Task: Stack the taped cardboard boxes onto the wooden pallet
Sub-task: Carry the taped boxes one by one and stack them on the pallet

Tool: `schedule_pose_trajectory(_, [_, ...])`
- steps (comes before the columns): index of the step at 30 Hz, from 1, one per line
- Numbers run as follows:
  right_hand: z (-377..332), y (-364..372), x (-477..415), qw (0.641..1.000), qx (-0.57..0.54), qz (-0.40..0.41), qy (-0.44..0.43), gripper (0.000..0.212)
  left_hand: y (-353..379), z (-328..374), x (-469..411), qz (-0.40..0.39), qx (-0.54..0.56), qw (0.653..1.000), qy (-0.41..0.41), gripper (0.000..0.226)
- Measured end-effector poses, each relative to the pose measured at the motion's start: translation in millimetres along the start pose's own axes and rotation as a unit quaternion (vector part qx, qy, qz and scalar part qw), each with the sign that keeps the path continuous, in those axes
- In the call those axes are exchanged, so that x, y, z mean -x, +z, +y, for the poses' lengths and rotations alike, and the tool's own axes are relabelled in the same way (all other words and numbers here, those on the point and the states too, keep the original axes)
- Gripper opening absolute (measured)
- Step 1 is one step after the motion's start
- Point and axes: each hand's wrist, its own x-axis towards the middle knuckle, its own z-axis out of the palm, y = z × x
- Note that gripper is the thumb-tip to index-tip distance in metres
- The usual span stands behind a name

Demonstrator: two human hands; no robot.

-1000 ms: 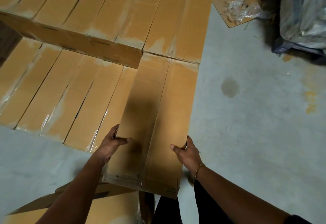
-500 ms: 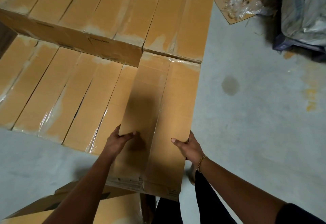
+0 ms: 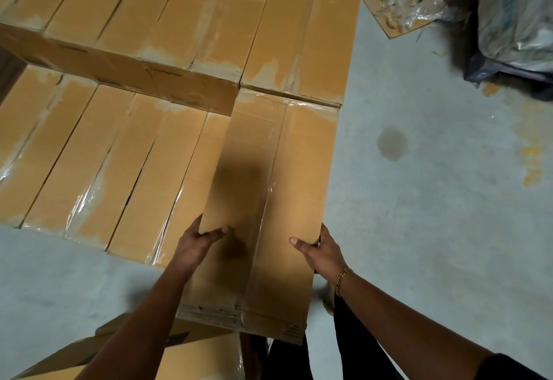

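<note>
A long taped cardboard box (image 3: pixel 278 176) lies lengthwise at the right end of the stack, its far end against the higher row and its near end overhanging toward me. My left hand (image 3: pixel 197 245) grips its left edge, thumb on top. My right hand (image 3: pixel 320 252) grips its right edge, thumb on top, a gold bracelet on the wrist. To the left lies a low row of several taped boxes (image 3: pixel 98 158). Behind it a higher row of boxes (image 3: pixel 185 14) runs across the top. The wooden pallet is hidden under the stack.
Another cardboard box (image 3: pixel 197 358) sits on the floor under my left forearm. Grey concrete floor (image 3: pixel 434 230) with a dark stain spreads to the right. Flat cardboard with crumpled plastic (image 3: pixel 401 5) and a plastic-wrapped bundle (image 3: pixel 514 17) lie at the far right.
Both hands have slid the held box forward, away from me, until its far end meets the higher row. The grips have shifted slightly forward along its edges.
</note>
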Motion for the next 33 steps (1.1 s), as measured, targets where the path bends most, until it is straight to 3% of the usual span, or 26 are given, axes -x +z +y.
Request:
schedule_pose_trajectory(10, [-0.9, 5.3, -5.9, 1.0, 0.004, -0.001, -0.005, 0.074, -4.9, -5.3, -12.5, -0.001, 0.014, 1.0, 0.003, 0.084])
schedule_pose_trajectory(16, [1.0, 4.6, -8.2, 1.0, 0.001, 0.0, -0.017, 0.072, -3.6, -5.0, -13.3, -0.009, 0.027, 0.999, 0.018, 0.069])
schedule_pose_trajectory(24, [3.8, 3.4, -13.0, 1.0, 0.002, -0.009, 0.0, 0.078, -2.4, -6.6, -16.8, 0.0, 0.03, 1.0, 0.005, 0.083])
schedule_pose_trajectory(33, [0.3, -2.6, -14.7, 0.999, -0.016, -0.034, 0.025, 0.085, -4.1, -8.0, -19.2, -0.007, 0.017, 1.0, -0.007, 0.078])
